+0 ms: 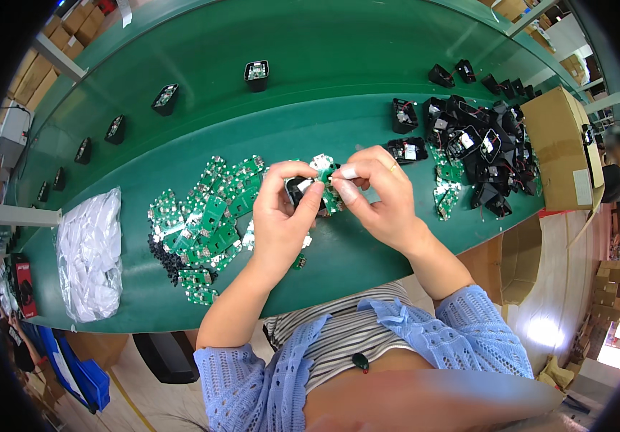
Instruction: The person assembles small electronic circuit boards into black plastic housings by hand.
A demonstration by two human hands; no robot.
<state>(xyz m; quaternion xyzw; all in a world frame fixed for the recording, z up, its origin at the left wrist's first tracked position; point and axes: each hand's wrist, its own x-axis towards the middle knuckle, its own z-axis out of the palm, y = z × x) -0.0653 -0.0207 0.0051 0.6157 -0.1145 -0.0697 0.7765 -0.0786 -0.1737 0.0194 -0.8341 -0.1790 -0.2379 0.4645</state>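
Above the middle of the green worktop (367,252), held a small black housing (297,189) in the left hand (275,216), pinched between curled fingers and thumb, with a bit of white visible inside. Had the thumb and forefinger of the right hand (384,198) nearly together just beside it, at a green circuit board (323,165); could not tell whether pinching the board or some smaller part hidden by the fingertips. Saw white wrapping (349,173) on the right thumb and forefinger. To the left, noticed a loose heap of boards (213,212) with tiny black parts (166,263) along its near left edge, and farther left a clear bag (90,259) of white pieces. To the right, saw a pile of black housings (479,155) with red wires among them, loose boards just beside it, and a cardboard box (558,151) beyond. Toward the far side, saw a spaced row of board-filled housings (256,75).
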